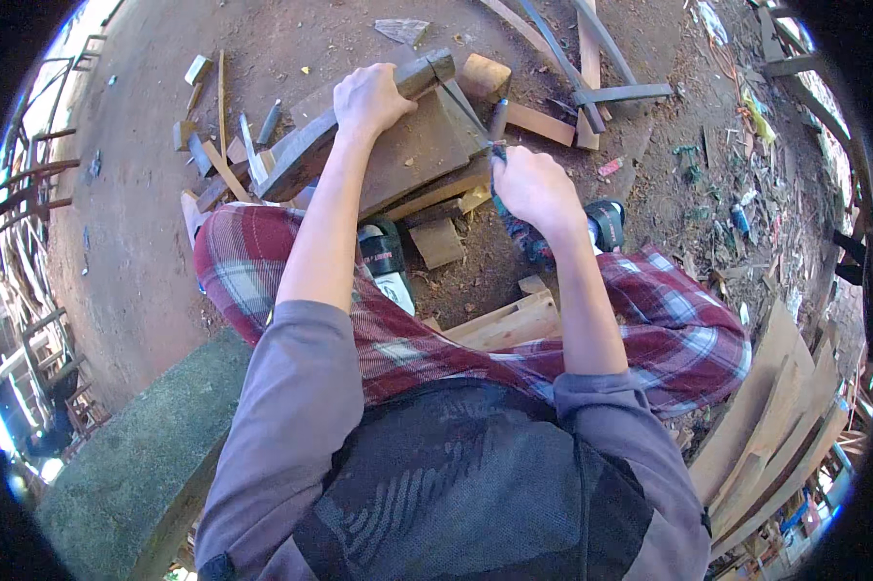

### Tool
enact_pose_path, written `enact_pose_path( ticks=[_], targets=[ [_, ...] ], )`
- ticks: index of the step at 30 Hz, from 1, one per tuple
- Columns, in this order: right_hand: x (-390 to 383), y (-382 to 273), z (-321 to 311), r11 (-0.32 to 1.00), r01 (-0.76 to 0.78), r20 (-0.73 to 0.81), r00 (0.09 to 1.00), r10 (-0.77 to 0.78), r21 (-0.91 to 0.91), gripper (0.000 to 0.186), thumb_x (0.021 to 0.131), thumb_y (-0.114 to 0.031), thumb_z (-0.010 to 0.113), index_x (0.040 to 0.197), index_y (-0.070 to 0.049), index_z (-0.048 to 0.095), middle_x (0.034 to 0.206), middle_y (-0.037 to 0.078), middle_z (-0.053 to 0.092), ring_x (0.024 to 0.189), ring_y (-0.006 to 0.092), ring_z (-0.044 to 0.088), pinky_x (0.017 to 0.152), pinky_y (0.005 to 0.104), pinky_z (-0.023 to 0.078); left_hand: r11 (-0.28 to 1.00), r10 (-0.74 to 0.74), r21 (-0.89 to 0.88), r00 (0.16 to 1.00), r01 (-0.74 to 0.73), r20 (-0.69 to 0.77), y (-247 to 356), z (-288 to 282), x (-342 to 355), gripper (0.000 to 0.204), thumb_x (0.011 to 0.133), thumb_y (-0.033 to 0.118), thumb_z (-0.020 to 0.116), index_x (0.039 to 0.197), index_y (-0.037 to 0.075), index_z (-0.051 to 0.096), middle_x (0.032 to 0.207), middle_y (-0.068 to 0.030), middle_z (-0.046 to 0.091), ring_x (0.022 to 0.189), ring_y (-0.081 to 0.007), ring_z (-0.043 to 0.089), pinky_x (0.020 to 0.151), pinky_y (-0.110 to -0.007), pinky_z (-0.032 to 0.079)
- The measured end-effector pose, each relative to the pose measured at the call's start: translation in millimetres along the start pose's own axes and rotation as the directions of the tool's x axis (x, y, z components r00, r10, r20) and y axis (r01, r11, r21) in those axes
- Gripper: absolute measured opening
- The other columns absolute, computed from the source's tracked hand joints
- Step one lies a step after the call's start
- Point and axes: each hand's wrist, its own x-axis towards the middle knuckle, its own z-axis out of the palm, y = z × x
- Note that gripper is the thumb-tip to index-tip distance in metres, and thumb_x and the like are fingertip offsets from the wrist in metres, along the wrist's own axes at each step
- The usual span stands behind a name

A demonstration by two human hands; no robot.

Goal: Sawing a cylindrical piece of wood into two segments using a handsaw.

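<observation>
Curved timber lies at eleven o'clock, left hand wrapped over it, right hand gripping a thin tool at one o'clock, which may skid if the timber rocks.

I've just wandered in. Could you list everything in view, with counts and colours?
curved wooden piece: one, grey-brown, upper centre
broad plank: one, brown, beneath it
tool, kind unclear: one, dark, centre
thick wooden block: one, orange-brown, upper centre
long strips: several, brown and bluish-grey, upper right
offcuts: many, mixed browns, upper left
curved boards: several, pale brown, lower right
slab: one, grey-green, lower left
litter: many bits, mixed colours, right
sandals: two, dark, on the feet
trousers: one pair, red-and-white plaid
top: one, grey and black
left hand: one, bare, gripping the curved wooden piece
right hand: one, bare, round the tool
</observation>
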Motion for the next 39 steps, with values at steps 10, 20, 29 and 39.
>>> enact_pose_path(
  ticks=[10,20,29,39],
  targets=[
    [56.8,-7.2,54.1,0.990,0.003,-0.134,0.991,0.016,0.144,0.032,0.095,-0.024,0.043,0.104,-0.001,0.064,0.098,0.024,0.067,0.094,0.0391,0.066,0.082,0.0487,0.052,0.994,0.100,-0.045,0.994,-0.098,0.037,-13.4,-2.2,23.8,0.066,0.059,0.047,0.081,0.109,0.008,0.065,0.105,-0.0160,0.068,0.101,-0.0309,0.064,0.088,-0.041,0.049],
    [66.0,7.1,44.0,0.962,0.197,-0.251,0.957,-0.147,0.188,0.035,0.096,-0.032,0.044,0.103,-0.005,0.064,0.088,0.024,0.067,0.083,0.0404,0.066,0.076,0.0503,0.053,0.994,0.089,0.085,0.953,-0.067,-0.290,-4.9,15.3,12.2,0.078,0.063,0.063,0.075,0.113,0.005,0.061,0.106,-0.0144,0.067,0.103,-0.0325,0.060,0.092,-0.042,0.043],
    [47.4,-12.4,15.7,0.982,0.153,-0.202,0.971,-0.128,0.111,0.031,0.092,-0.023,0.045,0.097,-0.006,0.070,0.092,0.020,0.069,0.087,0.0350,0.068,0.078,0.0447,0.054,0.992,0.124,0.055,0.940,-0.112,-0.318,4.4,26.8,-9.7,0.064,0.064,0.048,0.080,0.103,0.005,0.054,0.100,-0.0144,0.064,0.099,-0.0334,0.061,0.087,-0.043,0.044],
    [69.1,24.1,65.3,0.960,0.172,-0.219,0.968,-0.124,0.221,0.038,0.096,-0.038,0.042,0.108,-0.009,0.064,0.094,0.023,0.068,0.088,0.0396,0.066,0.081,0.0502,0.053,0.993,0.112,-0.021,0.993,-0.113,-0.041,10.4,11.3,-10.1,0.049,0.074,0.032,0.076,0.103,0.003,0.050,0.104,-0.0222,0.062,0.103,-0.0387,0.059,0.087,-0.046,0.045]
  ],
)
